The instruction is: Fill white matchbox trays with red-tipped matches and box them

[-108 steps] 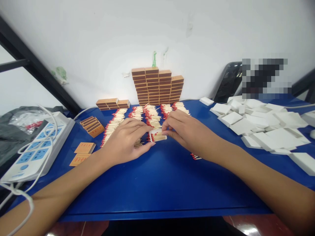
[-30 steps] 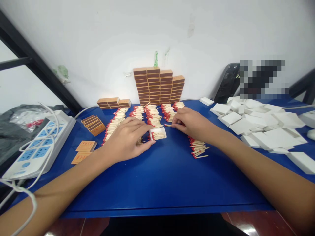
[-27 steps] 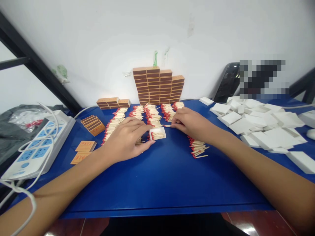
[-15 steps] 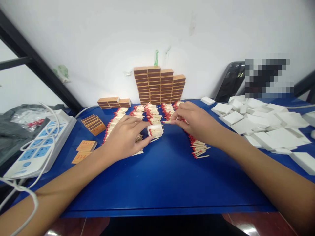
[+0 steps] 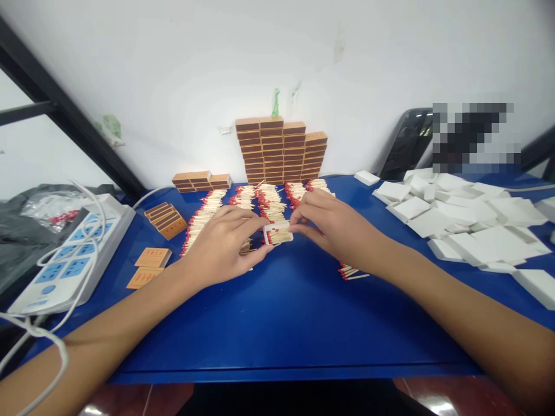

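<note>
My left hand (image 5: 229, 240) grips the left end of a small white matchbox tray (image 5: 267, 236) between thumb and fingers. Inside the tray lie red-headed matches (image 5: 281, 236), heads to the left. At the tray's right end, my right hand (image 5: 329, 222) is closed in a pinch, its fingertips over the matches' bare ends. The match it pinches is mostly hidden among the others. Behind and beside both hands, long rows of loose matches (image 5: 269, 202) lie on the blue table (image 5: 277, 323); my hands cover parts of these rows.
A stack of matchboxes (image 5: 273, 153) stands against the wall, with more matchboxes (image 5: 167, 219) at the left. White empty trays (image 5: 468, 214) are heaped at the right. A power strip (image 5: 71, 254) with white cables lies at far left. A dark phone-like object (image 5: 405, 144) leans behind.
My right hand has moved left and slightly down, bringing a match from above the table to the tray. The tray in my left hand has shifted slightly right.
</note>
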`<state>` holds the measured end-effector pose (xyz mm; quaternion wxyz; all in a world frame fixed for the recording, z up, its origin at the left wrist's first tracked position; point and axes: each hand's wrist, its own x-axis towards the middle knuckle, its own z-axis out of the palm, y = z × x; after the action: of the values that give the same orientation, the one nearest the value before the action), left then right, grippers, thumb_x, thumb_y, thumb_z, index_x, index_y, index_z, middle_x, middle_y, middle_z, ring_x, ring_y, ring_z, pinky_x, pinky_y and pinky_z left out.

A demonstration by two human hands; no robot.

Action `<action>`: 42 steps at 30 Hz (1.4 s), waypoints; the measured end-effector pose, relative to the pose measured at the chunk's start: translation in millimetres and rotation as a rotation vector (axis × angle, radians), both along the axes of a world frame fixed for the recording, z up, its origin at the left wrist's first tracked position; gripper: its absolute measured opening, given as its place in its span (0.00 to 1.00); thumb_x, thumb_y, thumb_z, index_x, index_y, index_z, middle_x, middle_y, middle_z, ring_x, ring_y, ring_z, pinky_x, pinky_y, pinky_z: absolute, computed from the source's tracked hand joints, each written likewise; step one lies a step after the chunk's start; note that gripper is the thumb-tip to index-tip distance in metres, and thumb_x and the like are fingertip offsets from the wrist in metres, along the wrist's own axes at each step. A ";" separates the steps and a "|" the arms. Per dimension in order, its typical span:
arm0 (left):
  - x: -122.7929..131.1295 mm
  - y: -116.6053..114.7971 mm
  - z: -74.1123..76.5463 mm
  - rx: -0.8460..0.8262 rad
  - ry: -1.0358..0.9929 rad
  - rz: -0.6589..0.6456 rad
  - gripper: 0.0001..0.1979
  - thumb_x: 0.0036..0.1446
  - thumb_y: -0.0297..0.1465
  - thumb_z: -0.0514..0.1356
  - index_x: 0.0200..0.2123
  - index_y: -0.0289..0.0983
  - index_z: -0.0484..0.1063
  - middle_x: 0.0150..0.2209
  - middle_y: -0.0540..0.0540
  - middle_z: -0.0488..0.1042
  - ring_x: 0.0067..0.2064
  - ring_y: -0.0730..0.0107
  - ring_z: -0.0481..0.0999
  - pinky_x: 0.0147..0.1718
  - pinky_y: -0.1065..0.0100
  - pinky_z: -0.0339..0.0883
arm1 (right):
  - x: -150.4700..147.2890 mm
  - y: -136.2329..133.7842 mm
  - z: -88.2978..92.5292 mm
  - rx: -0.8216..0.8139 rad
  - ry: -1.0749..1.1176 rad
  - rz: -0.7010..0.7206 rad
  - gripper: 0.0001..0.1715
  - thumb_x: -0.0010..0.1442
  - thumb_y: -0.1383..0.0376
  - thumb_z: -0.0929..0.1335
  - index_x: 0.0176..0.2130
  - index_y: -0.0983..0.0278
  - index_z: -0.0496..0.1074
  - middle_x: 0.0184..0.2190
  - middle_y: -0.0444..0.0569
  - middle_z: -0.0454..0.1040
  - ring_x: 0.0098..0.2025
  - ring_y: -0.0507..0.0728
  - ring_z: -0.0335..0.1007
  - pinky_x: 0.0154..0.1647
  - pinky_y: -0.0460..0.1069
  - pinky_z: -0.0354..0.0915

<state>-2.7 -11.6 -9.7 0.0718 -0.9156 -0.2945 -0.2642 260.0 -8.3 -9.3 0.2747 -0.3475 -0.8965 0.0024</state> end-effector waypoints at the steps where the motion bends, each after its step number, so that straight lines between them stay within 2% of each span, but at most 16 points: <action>1: 0.1 -0.4 -0.1 -0.003 -0.005 -0.005 0.16 0.66 0.39 0.65 0.51 0.35 0.77 0.46 0.39 0.82 0.49 0.55 0.81 0.52 0.53 0.72 | -1.5 -1.2 -0.6 0.011 0.001 -0.001 0.07 0.71 0.66 0.68 0.38 0.62 0.72 0.37 0.52 0.73 0.42 0.61 0.67 0.42 0.54 0.65; 5: 1.1 -2.2 -0.1 -0.019 -0.004 -0.021 0.16 0.65 0.38 0.65 0.51 0.36 0.77 0.47 0.40 0.83 0.50 0.54 0.81 0.53 0.53 0.71 | -7.4 -5.0 -4.5 0.044 -0.015 0.020 0.06 0.71 0.67 0.68 0.39 0.63 0.73 0.38 0.53 0.73 0.42 0.61 0.67 0.43 0.54 0.65; 11: 1.1 -1.9 0.3 -0.040 -0.012 -0.017 0.17 0.65 0.39 0.65 0.52 0.36 0.77 0.47 0.39 0.82 0.50 0.54 0.81 0.54 0.53 0.71 | -5.7 -3.9 -4.2 -0.011 0.059 0.013 0.05 0.71 0.65 0.68 0.40 0.63 0.73 0.38 0.52 0.73 0.42 0.60 0.68 0.43 0.54 0.65; 15: 0.6 -0.4 1.3 -0.024 0.004 -0.002 0.17 0.66 0.39 0.65 0.51 0.35 0.78 0.46 0.39 0.82 0.50 0.53 0.81 0.53 0.52 0.71 | 9.2 9.7 -1.8 0.016 0.096 -0.096 0.06 0.70 0.64 0.68 0.40 0.62 0.74 0.36 0.51 0.73 0.42 0.62 0.69 0.42 0.55 0.64; 17: 0.4 0.2 1.7 -0.007 0.015 0.002 0.17 0.66 0.39 0.65 0.51 0.35 0.78 0.46 0.38 0.82 0.50 0.53 0.81 0.52 0.53 0.71 | 18.8 19.3 -3.3 0.034 0.055 -0.169 0.06 0.69 0.65 0.68 0.38 0.62 0.75 0.35 0.52 0.73 0.42 0.62 0.68 0.44 0.56 0.63; 20: 0.0 0.4 2.3 0.024 0.013 -0.010 0.16 0.66 0.39 0.64 0.51 0.34 0.77 0.46 0.39 0.82 0.49 0.54 0.81 0.52 0.54 0.72 | 29.2 31.2 -8.6 -0.002 -0.028 -0.201 0.08 0.68 0.65 0.67 0.38 0.64 0.77 0.36 0.54 0.73 0.43 0.64 0.68 0.46 0.57 0.64; 28: -1.1 -1.0 4.1 0.030 0.031 0.010 0.16 0.66 0.38 0.64 0.51 0.35 0.78 0.45 0.38 0.82 0.50 0.52 0.80 0.53 0.52 0.71 | 32.7 40.0 -20.5 -0.094 -0.147 -0.189 0.10 0.67 0.64 0.69 0.38 0.65 0.80 0.36 0.56 0.73 0.44 0.65 0.69 0.46 0.57 0.66; 42: -0.9 -0.6 3.7 0.036 0.026 -0.007 0.15 0.66 0.38 0.64 0.50 0.34 0.78 0.45 0.38 0.82 0.50 0.53 0.80 0.52 0.53 0.71 | 32.5 39.7 -21.5 -0.091 -0.174 -0.182 0.12 0.68 0.65 0.68 0.45 0.66 0.82 0.36 0.56 0.73 0.44 0.66 0.69 0.47 0.58 0.66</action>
<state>-3.6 -12.2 -6.0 0.0914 -0.9184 -0.2857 -0.2580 292.5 31.4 -30.8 0.1791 -0.4385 -0.8806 -0.0122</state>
